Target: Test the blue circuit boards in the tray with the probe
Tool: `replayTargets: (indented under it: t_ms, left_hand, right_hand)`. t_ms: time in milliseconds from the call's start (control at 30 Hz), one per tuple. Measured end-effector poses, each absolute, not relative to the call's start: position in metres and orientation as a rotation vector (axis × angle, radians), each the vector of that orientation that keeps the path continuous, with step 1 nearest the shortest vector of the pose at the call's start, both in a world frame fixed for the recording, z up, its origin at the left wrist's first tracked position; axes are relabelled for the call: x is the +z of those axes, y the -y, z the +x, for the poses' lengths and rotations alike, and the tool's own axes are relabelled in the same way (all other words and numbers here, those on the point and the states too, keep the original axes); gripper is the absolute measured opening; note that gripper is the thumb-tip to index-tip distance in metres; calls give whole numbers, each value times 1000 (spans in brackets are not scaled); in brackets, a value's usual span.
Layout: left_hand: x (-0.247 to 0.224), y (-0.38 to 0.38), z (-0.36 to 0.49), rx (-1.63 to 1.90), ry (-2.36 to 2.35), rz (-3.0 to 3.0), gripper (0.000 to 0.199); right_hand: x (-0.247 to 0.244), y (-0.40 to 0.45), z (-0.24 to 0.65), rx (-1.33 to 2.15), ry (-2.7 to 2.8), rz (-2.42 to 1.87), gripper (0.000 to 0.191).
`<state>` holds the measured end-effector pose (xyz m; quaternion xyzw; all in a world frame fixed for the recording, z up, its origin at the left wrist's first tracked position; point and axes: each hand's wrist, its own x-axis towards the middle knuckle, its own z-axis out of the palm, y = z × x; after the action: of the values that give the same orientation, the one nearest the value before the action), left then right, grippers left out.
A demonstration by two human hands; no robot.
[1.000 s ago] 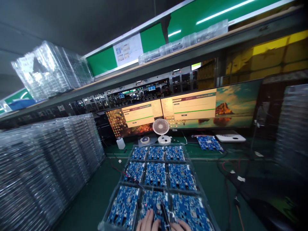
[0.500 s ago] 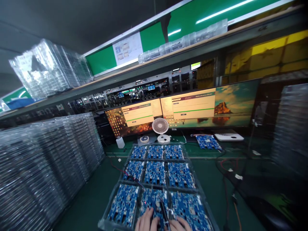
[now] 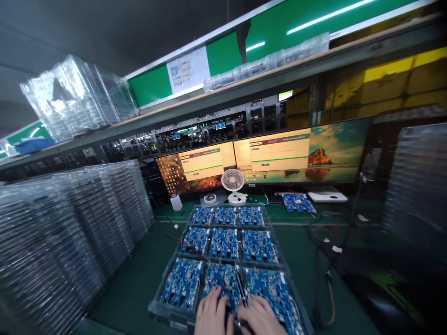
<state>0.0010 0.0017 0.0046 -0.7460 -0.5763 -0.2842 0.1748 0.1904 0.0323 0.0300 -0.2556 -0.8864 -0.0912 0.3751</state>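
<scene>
**Two Hands Over a Tray of Blue Boards**

Think of the tray's middle as the middle of a clock. Nearest, at 6 o'clock, the left hand (image 3: 212, 314) lay over the front middle blue board (image 3: 221, 281). Its fingers were close together, but I could not tell if they were pinching anything. Beside it, the right hand (image 3: 260, 316) pinched a thin black tool (image 3: 240, 284), which leaned over the same board.

That board sat in the front middle pocket of the see-through tray (image 3: 164, 311), with eight more boards around it. The tray lay flat on a dark green table (image 3: 134, 288). A tall pile of clear trays (image 3: 73, 237) stood at 9 o'clock, and wires (image 3: 316, 260) lay at 3.

Farther back, a white bottle (image 3: 176, 202) stood at 11, a little fan (image 3: 233, 181) at 12 and a loose blue board (image 3: 298, 204) at 2. Behind them glowed two screens (image 3: 272, 156). Above was a long shelf (image 3: 181, 108) with shiny plastic packs (image 3: 78, 100). The room beyond was dim, with small bright lights.
</scene>
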Motion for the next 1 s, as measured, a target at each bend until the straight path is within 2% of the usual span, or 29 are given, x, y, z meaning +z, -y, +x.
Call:
replayTargets:
  t_ms: [167, 267, 433, 600, 767, 867, 1000]
  left_hand:
    - [15, 0, -8, -774, 1559, -2196, 32]
    - [23, 5, -11, -758, 1550, -2245, 37]
    - [32, 21, 7, -1110, 1783, -2219, 48]
    - [39, 31, 39, -1347, 1850, -2483, 51]
    - [34, 42, 61, -1272, 2039, -2580, 37]
    - [40, 51, 66, -1267, 2102, -2637, 46]
    - [65, 55, 64, -1480, 2066, -3155, 65]
  right_hand:
    - [34, -28, 190, -219, 2165, -604, 19]
    - [53, -16, 200, -130, 2128, -642, 17]
    - [96, 11, 217, 432, 1947, -855, 21]
    - [100, 10, 218, 889, 1766, -1013, 35]
    - [91, 9, 218, 881, 1702, -1054, 42]
    - [95, 16, 222, 866, 1677, -1071, 44]
    - [111, 27, 226, 849, 1633, -1078, 43]
